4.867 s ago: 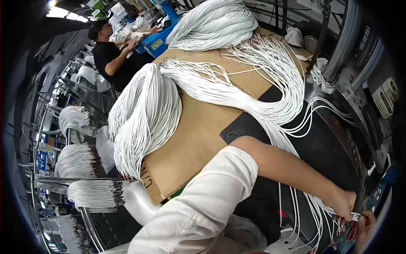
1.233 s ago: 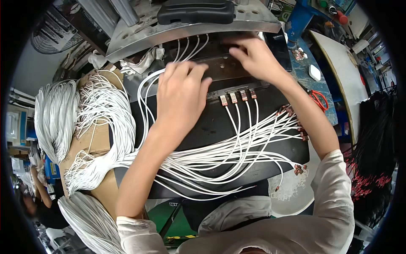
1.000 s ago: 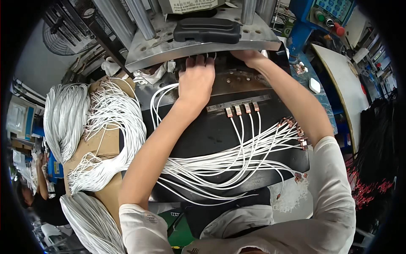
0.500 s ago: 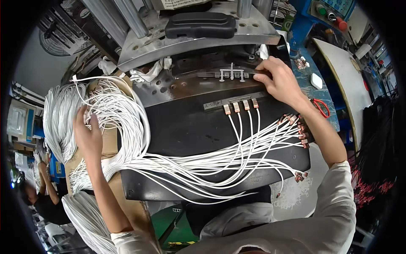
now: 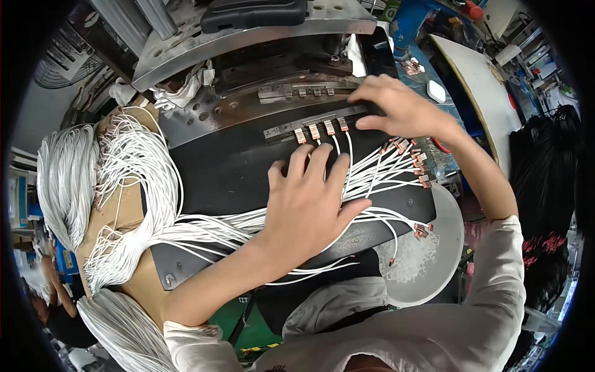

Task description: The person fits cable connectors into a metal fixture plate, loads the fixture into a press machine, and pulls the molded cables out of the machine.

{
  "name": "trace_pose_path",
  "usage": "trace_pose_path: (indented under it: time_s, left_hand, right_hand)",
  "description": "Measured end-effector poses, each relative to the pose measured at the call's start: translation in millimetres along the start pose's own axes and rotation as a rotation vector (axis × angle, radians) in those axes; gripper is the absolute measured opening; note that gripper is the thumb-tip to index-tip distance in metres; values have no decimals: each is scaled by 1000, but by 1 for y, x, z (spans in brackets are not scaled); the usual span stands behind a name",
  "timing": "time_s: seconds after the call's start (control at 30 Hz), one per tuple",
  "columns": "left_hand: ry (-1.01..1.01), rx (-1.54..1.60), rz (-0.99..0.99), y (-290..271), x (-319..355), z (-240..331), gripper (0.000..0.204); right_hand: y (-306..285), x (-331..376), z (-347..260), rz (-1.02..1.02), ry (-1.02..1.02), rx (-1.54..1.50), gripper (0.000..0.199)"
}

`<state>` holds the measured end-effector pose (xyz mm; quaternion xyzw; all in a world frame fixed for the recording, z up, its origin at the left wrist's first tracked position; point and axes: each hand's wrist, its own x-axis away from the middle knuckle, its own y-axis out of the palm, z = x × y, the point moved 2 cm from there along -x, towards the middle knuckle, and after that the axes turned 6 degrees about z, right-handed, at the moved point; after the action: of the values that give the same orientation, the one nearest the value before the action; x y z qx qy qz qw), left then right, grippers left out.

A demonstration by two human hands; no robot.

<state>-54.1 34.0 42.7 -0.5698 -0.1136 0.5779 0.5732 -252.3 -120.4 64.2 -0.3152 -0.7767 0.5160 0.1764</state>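
My left hand [image 5: 307, 208] is spread palm down over white cables [image 5: 232, 224], its fingertips close below a row of connectors. Those several metal connectors [image 5: 329, 128] with orange-red ends sit side by side along a marked metal bar [image 5: 282, 129]. My right hand [image 5: 396, 106] hovers at the bar's right end, thumb and fingers apart and nothing seen between them. Behind the bar, a metal mould strip [image 5: 304, 92] with small raised blocks lies near the right fingertips. More connector ends [image 5: 423, 166] lie bunched to the right. My left palm hides part of the cables.
A steel press plate [image 5: 260, 40] overhangs the back, with a black handle-like block [image 5: 254, 13] on it. Coiled cable bundles [image 5: 65, 180] lie at left on cardboard [image 5: 139, 279]. A pale bowl [image 5: 451, 239] of plastic scraps stands at lower right. A white case [image 5: 436, 92] lies farther back.
My left hand has come from the left bundle to the cables under the connectors. The grey branched plastic piece is gone from the mould strip. My right hand's thumb and fingers have spread; the view has shifted.
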Motion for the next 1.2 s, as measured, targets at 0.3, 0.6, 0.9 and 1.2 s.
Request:
trace_pose_path:
  time_s: [0.3,0.6,0.9,1.2]
  left_hand:
    - [-92,-149,-103,18,-22,-7,31]
    - [129,-160,194,26,-98,-115,25]
    - [-143,-219,29,24,-98,-149,27]
    - [42,-460,158,1,-67,-131,33]
  right_hand:
    - [25,-40,-9,-36,195,-434,24]
    - [21,-184,76,770,-319,-17,16]
    - [21,-172,59,836,-411,207,7]
    - [21,-121,-5,443,-56,-3,45]
